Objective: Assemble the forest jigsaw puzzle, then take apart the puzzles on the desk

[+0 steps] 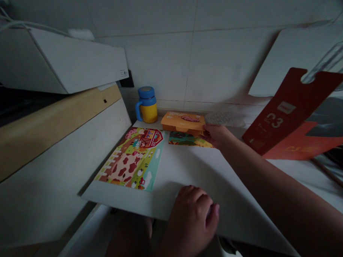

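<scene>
Nearest is the left hand (pixel 191 214), curled up at the near edge of the white counter (pixel 189 169). Its fingers are tucked in, and I cannot tell if something small is inside.

A bit farther, on the left, a farm picture (pixel 127 160) lies flat, with a spotty cow on it. Another picture (pixel 185 140) lies to its right, partly under the orange box (pixel 185 122).

The box is near the back of the counter. The right hand (pixel 215 136) reaches out and pinches its right end, with the fingers close together. The box looks like thin card, so it should be light and a bit stiff, but a hard squeeze could dent it. The short ends look like good places to hold. The front flap may bend or pop open if it is pulled.

Over to the right, a big red card (pixel 283 113) stands up at a slant. Near the wall (pixel 157 54), a blue and yellow mug (pixel 148 111) stands left of the box, and some see-through wrap (pixel 224 119) is on the other side.
</scene>
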A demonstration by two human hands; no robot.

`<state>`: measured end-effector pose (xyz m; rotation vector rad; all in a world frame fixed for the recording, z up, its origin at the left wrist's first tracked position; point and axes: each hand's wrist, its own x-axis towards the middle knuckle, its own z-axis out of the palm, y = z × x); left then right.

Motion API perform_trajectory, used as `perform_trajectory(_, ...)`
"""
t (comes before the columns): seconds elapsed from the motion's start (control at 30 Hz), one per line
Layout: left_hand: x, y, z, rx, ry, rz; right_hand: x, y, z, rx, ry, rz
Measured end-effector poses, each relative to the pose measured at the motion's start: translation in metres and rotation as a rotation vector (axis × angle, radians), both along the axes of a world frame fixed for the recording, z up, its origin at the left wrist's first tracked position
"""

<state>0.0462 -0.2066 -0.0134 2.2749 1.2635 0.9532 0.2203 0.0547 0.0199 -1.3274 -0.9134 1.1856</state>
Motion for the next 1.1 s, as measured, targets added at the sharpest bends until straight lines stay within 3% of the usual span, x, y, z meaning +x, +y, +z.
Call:
perform_trajectory(0.27, 0.000, 0.000, 0.002, 0.008, 0.020, 0.005, 0.011, -0.018, 0.011, -0.066, 0.205, 0.005)
perform_trajectory(0.43, 0.000, 0.000, 0.002, 0.007, 0.030, 0.011, 0.003, -0.037, 0.020, 0.014, 0.328, 0.187)
perform_trajectory(0.53, 0.000, 0.000, 0.003, 0.007, 0.035, 0.005, -0.004, -0.047, 0.025, 0.060, 0.369, 0.365)
perform_trajectory(0.63, 0.001, -0.001, 0.003, 0.015, 0.037, 0.014, -0.023, -0.050, 0.025, 0.133, 0.368, 0.557)
perform_trajectory(0.77, 0.001, 0.000, 0.001, 0.029, 0.057, 0.025, -0.078, -0.045, 0.020, 0.219, 0.172, 0.697)
perform_trajectory(0.9, 0.000, 0.002, -0.003, 0.026, 0.060, 0.022, -0.140, -0.034, 0.014, 0.227, 0.026, 0.674)
perform_trajectory(0.97, 0.000, 0.003, -0.004, 0.019, 0.048, 0.018, -0.155, -0.026, 0.014, 0.248, -0.079, 0.603)
perform_trajectory(1.03, -0.001, 0.002, -0.003, 0.008, 0.043, 0.009, -0.152, -0.020, 0.017, 0.284, -0.202, 0.497)
perform_trajectory(1.1, -0.002, 0.002, -0.002, 0.002, 0.046, -0.004, -0.129, -0.016, 0.024, 0.329, -0.322, 0.364)
